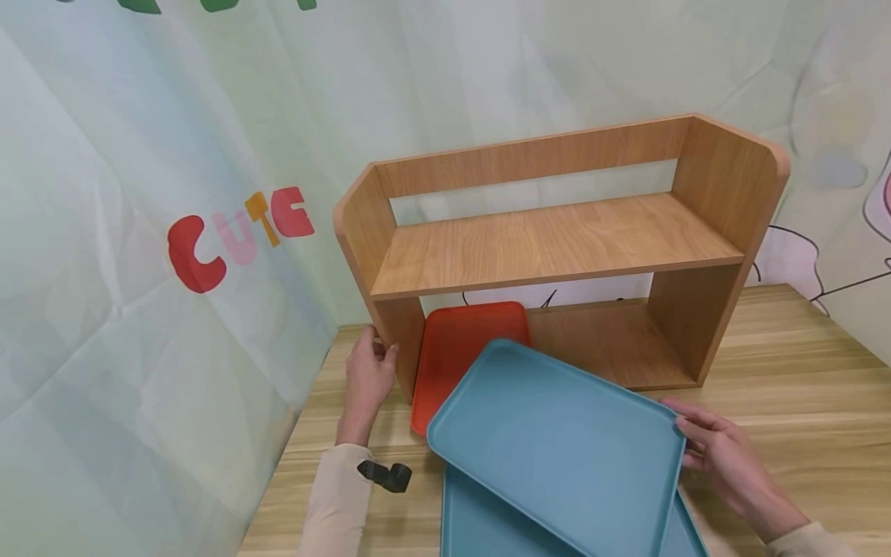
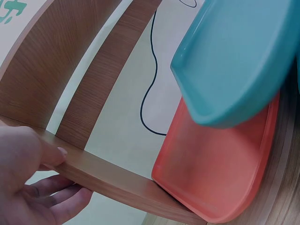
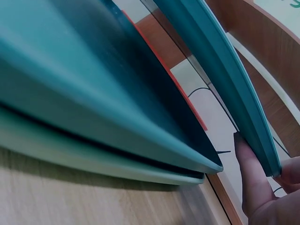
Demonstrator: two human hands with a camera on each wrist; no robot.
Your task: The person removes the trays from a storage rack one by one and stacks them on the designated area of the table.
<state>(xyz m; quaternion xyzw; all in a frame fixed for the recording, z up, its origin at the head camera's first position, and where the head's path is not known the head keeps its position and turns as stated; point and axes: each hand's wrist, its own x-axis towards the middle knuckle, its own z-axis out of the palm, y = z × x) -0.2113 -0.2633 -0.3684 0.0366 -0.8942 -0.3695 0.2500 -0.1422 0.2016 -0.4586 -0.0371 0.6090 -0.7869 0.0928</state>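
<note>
1. Blue tray (image 1: 564, 441) – slanted before the shelf (image 1: 557, 236), above another tray (image 1: 480, 518); the red tray (image 1: 455, 348) sits in the shelf's lower left.
2. Right hand (image 1: 727, 456) pinches the blue tray's edge; left hand (image 1: 369, 371) grips the shelf's side.
3. Seemingly, shelving the blue tray – next calls for turning it square to the shelf's opening.
</note>
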